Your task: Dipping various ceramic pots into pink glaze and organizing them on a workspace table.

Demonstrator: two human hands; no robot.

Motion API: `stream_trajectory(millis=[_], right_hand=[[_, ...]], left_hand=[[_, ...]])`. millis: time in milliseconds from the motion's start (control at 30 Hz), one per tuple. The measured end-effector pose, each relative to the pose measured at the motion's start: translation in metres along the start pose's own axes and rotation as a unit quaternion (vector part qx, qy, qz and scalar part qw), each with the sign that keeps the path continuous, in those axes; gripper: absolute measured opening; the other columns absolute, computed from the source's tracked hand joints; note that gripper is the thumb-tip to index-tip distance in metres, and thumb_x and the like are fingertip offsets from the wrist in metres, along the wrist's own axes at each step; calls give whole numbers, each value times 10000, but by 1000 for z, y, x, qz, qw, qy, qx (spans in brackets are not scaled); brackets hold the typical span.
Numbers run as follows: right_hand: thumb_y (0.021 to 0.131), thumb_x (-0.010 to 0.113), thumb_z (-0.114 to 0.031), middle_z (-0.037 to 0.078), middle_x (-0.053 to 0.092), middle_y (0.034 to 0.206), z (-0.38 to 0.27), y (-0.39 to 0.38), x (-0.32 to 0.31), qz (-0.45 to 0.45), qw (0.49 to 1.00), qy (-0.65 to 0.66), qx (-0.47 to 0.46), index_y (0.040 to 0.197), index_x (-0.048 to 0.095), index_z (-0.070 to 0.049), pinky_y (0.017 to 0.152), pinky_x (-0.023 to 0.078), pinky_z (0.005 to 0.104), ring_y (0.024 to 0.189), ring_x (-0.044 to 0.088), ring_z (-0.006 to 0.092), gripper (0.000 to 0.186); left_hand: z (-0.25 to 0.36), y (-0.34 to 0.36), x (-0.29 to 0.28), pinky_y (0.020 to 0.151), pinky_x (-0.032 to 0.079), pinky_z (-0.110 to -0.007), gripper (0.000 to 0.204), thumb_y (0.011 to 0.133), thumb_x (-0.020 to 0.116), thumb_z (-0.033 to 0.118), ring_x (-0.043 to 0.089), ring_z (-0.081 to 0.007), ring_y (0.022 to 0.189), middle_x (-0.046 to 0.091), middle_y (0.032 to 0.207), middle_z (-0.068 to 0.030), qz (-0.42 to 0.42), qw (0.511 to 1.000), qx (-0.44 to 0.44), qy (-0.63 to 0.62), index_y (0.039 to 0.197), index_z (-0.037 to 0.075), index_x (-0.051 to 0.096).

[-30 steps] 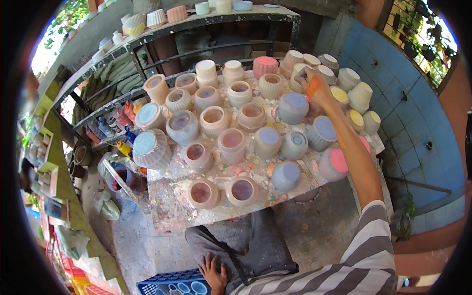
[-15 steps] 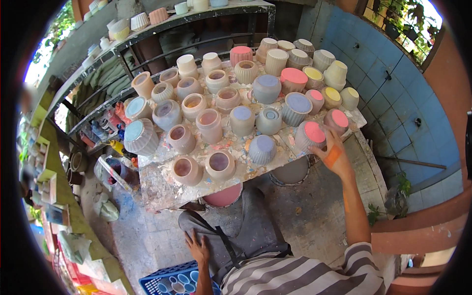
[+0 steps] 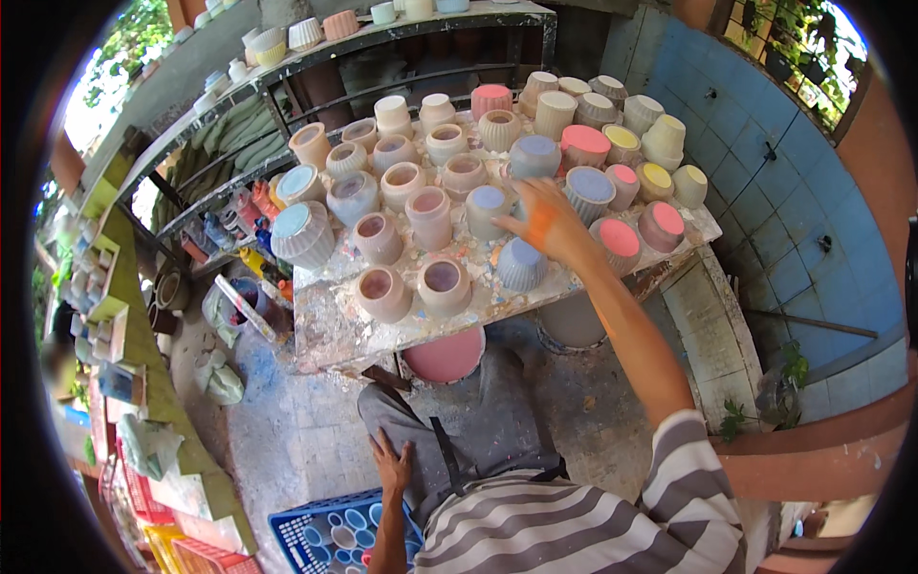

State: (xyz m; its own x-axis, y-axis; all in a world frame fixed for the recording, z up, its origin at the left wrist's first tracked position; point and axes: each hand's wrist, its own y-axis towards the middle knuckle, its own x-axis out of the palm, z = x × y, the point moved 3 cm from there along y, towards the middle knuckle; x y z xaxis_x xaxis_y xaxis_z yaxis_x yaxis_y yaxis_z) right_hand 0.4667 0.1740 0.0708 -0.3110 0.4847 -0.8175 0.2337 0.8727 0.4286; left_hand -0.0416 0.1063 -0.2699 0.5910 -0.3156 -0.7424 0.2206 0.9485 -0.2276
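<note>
Right hand (image 3: 547, 218) has shifted: half a second ago it was at the pink-based pots (image 3: 618, 239) near the worktop's right edge; now it reaches in over the middle of the worktop (image 3: 320, 330), and those pots stand free to the right of the wrist. Pot layout looks the same as then, so I read this as attention passing from the edge group to the middle one, with nothing carried across. Under the right palm: a small grey pot (image 3: 517, 206), mostly hidden, only a sliver showing between thumb and forefinger. Thumb and fingers stand well apart about it; cannot tell whether they press on it or only hover. Just beyond the fingertips, a big blue-based pot (image 3: 534, 157), contact unclear; just left of the thumb, a pale pot with blue base (image 3: 489, 208); nearer the body, below the palm, a ribbed blue pot (image 3: 522, 266). To the right of the knuckles, a grey ribbed pot with blue base (image 3: 591, 187). Left hand (image 3: 392, 466) lies where it was, on the thigh, fingers spread, holding nothing. Blue basket (image 3: 295, 536) of small round vessels beside the left forearm.
</note>
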Motion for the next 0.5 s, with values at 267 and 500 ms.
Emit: stream_trajectory(millis=[267,500], right_hand=[[689,840,-521,203,451,1518,3,45,53,-93,979,-152,101,1464,454,-61,1039,221,793,1416,396,393,980],[617,898,-328,164,533,1408,-67,-10,-41,19,994,107,2,1406,486,-49,1114,397,464,1298,513,353,933]], left_hand=[[12,-49,-25,1064,449,-461,698,924,682,332,530,-406,1317,448,1499,-271,70,997,18,-28,1500,36,421],[71,-78,-97,793,516,-278,245,988,614,176,675,-156,864,732,897,-114,89,966,-10,-243,1037,-43,712]])
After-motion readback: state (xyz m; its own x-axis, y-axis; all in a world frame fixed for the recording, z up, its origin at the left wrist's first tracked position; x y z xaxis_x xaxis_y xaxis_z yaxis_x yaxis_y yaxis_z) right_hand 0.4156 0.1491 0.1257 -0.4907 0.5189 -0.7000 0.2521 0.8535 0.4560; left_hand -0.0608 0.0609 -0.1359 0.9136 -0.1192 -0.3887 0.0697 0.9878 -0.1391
